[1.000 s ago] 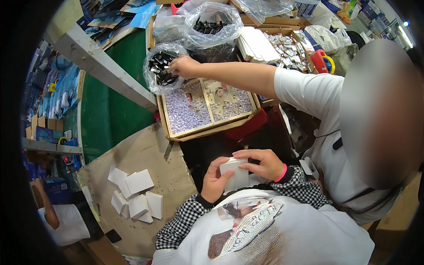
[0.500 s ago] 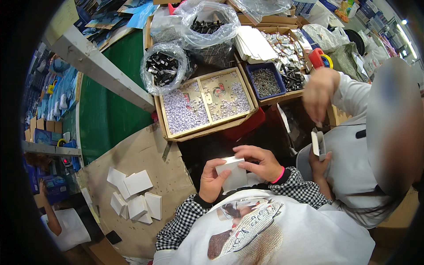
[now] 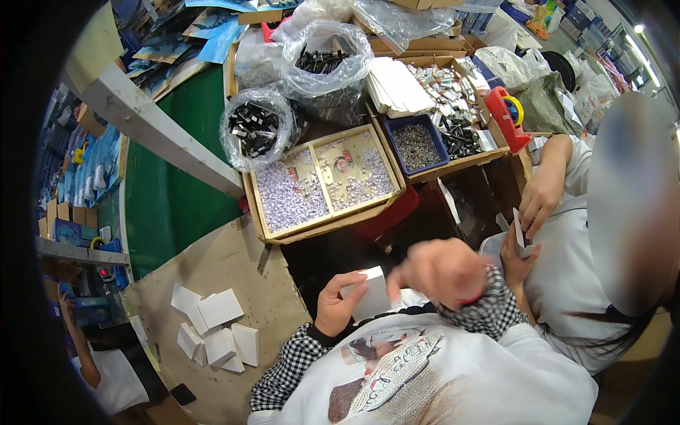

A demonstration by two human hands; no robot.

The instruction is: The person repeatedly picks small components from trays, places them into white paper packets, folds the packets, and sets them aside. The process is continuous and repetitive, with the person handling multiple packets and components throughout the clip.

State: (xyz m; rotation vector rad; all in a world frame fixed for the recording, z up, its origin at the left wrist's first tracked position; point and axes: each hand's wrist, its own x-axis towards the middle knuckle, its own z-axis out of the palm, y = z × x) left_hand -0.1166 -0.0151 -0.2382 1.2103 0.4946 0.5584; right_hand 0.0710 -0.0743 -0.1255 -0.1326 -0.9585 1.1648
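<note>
A small white box (image 3: 371,295) is gripped between the thumb and fingers of my left hand (image 3: 341,303), close in front of my chest. My right hand (image 3: 443,273) is off the box, a little to its right, and smeared by motion; whether its fingers hold anything does not show. To the left, several white boxes (image 3: 221,309) lie in a loose pile on the cardboard-covered table (image 3: 269,283).
Ahead stands a divided wooden tray (image 3: 328,210) of tiny pale parts. Behind it are a plastic bag (image 3: 258,127) of black pieces and a blue bin (image 3: 416,144) of small metal parts. At right a co-worker's hands (image 3: 542,198) hold a white carton. A metal post (image 3: 163,127) slants at left.
My right hand has let go of the white box and moved right; my left keeps hold of it. The co-worker's raised hand has come down to the carton. The view has shifted slightly.
</note>
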